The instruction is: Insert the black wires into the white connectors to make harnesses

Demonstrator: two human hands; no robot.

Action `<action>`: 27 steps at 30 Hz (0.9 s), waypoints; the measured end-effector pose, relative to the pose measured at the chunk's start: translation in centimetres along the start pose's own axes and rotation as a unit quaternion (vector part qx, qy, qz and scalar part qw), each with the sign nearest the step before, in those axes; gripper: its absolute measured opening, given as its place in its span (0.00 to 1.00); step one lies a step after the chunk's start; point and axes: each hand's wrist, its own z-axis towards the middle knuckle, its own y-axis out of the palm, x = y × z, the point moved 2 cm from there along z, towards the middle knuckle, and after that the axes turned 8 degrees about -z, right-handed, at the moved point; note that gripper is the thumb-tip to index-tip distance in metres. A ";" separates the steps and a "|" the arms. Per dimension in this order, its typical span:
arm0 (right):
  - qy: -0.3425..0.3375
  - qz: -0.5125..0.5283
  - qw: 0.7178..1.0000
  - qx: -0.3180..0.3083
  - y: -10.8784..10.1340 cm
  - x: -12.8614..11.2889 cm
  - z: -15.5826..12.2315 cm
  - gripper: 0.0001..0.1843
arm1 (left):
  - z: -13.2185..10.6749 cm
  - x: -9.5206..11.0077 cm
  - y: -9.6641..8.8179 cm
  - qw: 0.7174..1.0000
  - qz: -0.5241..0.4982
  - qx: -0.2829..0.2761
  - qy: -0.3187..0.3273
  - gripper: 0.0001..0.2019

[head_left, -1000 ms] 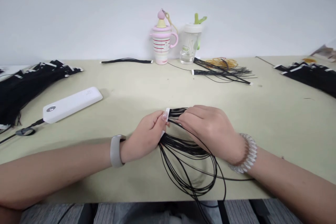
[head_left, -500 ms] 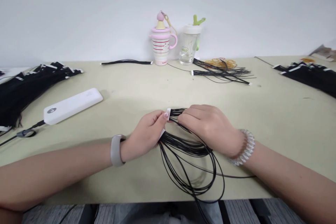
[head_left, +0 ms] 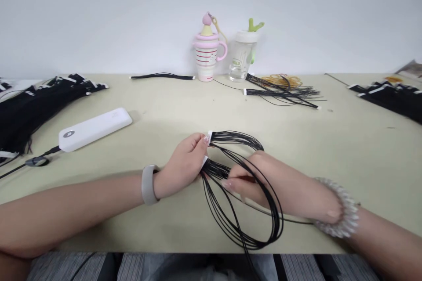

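Observation:
My left hand (head_left: 183, 167) pinches the white connector ends (head_left: 209, 137) of a bundle of thin black wires (head_left: 245, 224) that loops toward the table's near edge. The right hand (head_left: 263, 184) lies lower, inside the loop, with its fingers closed round a few strands of the same bundle. A grey band sits on my left wrist and a clear coiled bracelet on my right wrist.
A white power bank (head_left: 95, 128) with a cable lies to the left. Piles of black wire harnesses sit at far left (head_left: 36, 101) and far right (head_left: 392, 96). At the back stand a pink cup (head_left: 208, 52), a clear bottle (head_left: 242, 55), loose wires (head_left: 283, 92) and rubber bands (head_left: 280, 80).
My right hand has slid from the connector end down and toward me along the wires. The loop has opened wider. The left hand has held still.

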 end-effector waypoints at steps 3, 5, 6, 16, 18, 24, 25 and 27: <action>0.003 -0.001 0.999 0.049 1.2 0.1 0.8 0.18 | -0.1 0.1 0.0 1.000 0.014 0.005 0.011 0.18; -0.006 -0.005 0.998 0.068 1.7 -0.1 1.2 0.16 | -0.1 0.2 0.1 1.000 0.012 0.009 0.015 0.18; -0.012 -0.003 0.997 0.072 1.9 -0.1 1.2 0.15 | -0.1 0.2 0.1 1.000 0.012 0.010 0.013 0.18; 0.010 -0.066 0.993 0.099 2.4 -0.7 1.3 0.13 | -0.1 0.4 0.0 0.998 0.055 0.001 0.042 0.19; 0.019 -0.087 0.991 0.103 2.5 -0.8 1.4 0.11 | -0.1 0.4 0.1 0.998 0.048 -0.005 0.034 0.19; 0.022 -0.073 0.996 0.050 0.3 0.4 0.8 0.09 | -0.2 0.5 0.1 0.999 0.036 -0.003 0.027 0.18; 0.035 -0.057 0.997 0.039 -0.5 1.1 0.5 0.09 | -0.2 0.4 0.1 0.999 0.032 -0.004 0.023 0.18; 0.112 -0.048 0.990 0.075 -2.5 2.9 0.0 0.09 | -0.2 0.3 0.1 0.999 0.029 -0.004 0.017 0.18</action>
